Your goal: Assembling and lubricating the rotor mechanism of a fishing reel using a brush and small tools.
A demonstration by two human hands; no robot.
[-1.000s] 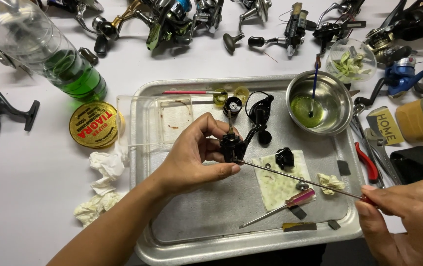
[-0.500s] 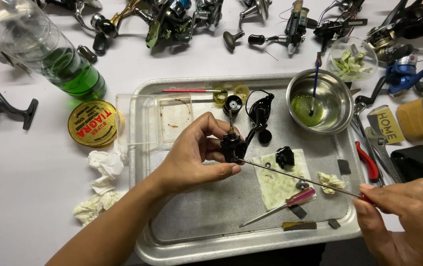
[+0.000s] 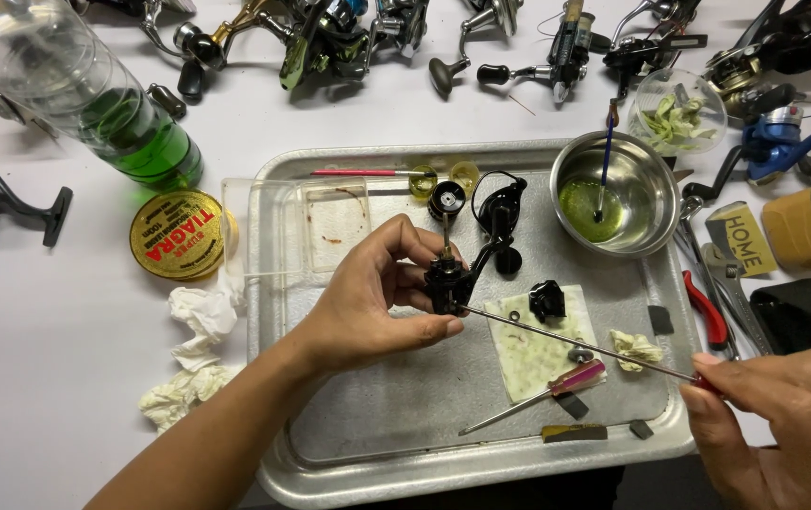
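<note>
A shallow rectangular metal tray (image 3: 368, 472) with a dull, scuffed floor serves as the landmark. Above its middle, the left hand (image 3: 368, 302) pinches a small black fishing-reel body (image 3: 447, 281) of glossy moulded metal and plastic between thumb and fingertips, lifted just off the tray floor. The right hand (image 3: 783, 416), at the tray's near right corner, is closed on the red handle end of a long thin steel screwdriver (image 3: 580, 342); its slim shaft slants up and left across the tray, and its tip meets the reel body at the left hand's thumb. The two hands stand well apart, joined only by that shaft.

On the tray floor below the shaft lies a stained pale-green paper towel (image 3: 533, 354), soft and crumpled flat, with a small black reel part (image 3: 547, 300) on its upper edge. A second, short screwdriver with a clear pink handle (image 3: 557, 387) lies across the towel's lower edge. At the tray's far right corner sits a round polished steel bowl (image 3: 651, 194) holding yellow-green liquid, with a blue-handled brush (image 3: 606, 161) standing in it. At the tray's far left lies a clear plastic lid (image 3: 278, 231), smeared with brown marks.

Left of the tray, on the white table, rest a round gold tin (image 3: 177, 234), crumpled white tissues (image 3: 196, 354) and a clear plastic bottle with green liquid (image 3: 94, 94), lying tilted.
</note>
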